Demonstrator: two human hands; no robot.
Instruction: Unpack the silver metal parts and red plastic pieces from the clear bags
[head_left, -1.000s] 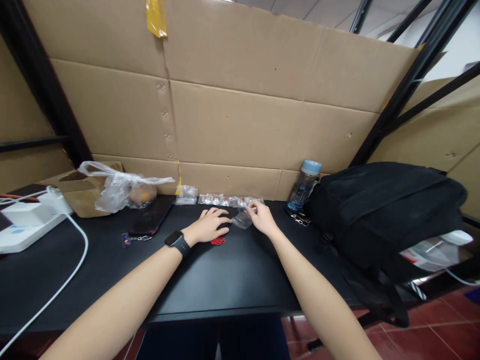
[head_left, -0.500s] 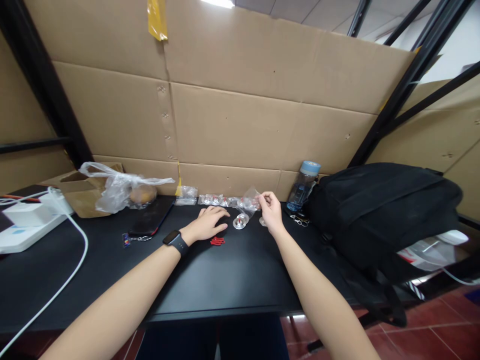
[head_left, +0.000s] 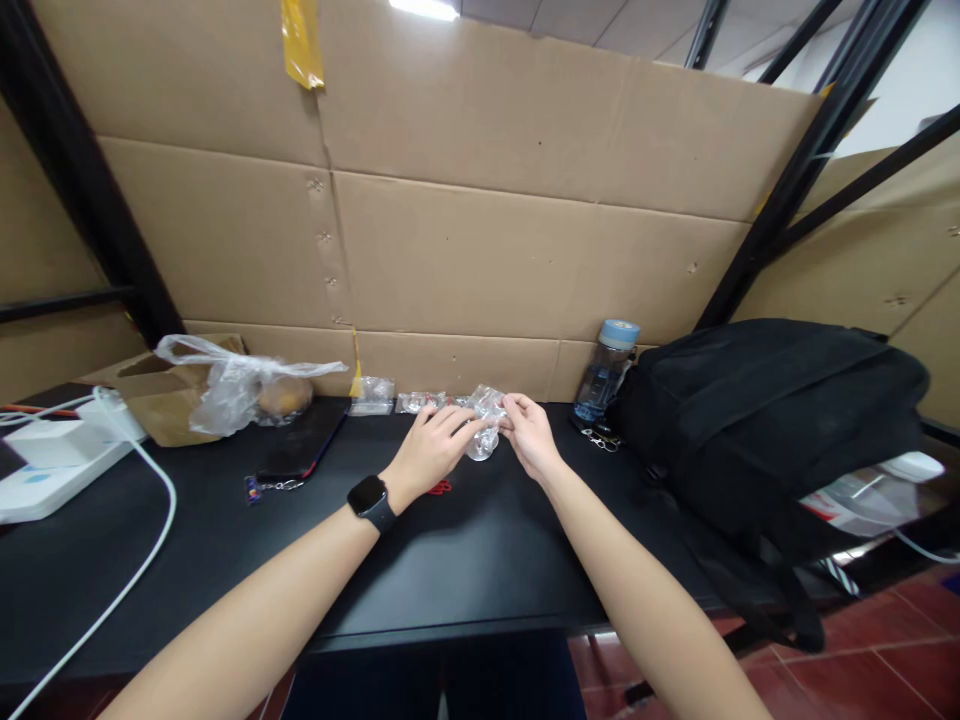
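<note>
Both my hands meet over the middle of the black desk (head_left: pixel 450 560). My left hand (head_left: pixel 431 450), with a black watch (head_left: pixel 370 500) on its wrist, and my right hand (head_left: pixel 527 435) pinch a small clear plastic bag (head_left: pixel 484 408) from either side. A round silver part (head_left: pixel 480 447) shows through the bag's lower end. A small red piece (head_left: pixel 440 487) lies on the desk just below my left hand. A row of small clear packets (head_left: pixel 420 402) lies behind the hands along the cardboard wall.
A blue-capped water bottle (head_left: pixel 609 372) and a black backpack (head_left: pixel 772 420) stand at the right. A phone (head_left: pixel 300 445) with a keychain (head_left: pixel 264 486), a plastic bag with food (head_left: pixel 247 390), a paper bag (head_left: pixel 161 400) and a white power strip (head_left: pixel 52 455) with cable are at the left.
My left hand has lifted off the desk and joined my right hand on the clear bag. The silver part that lay on the desk is now at the bag's lower end.
</note>
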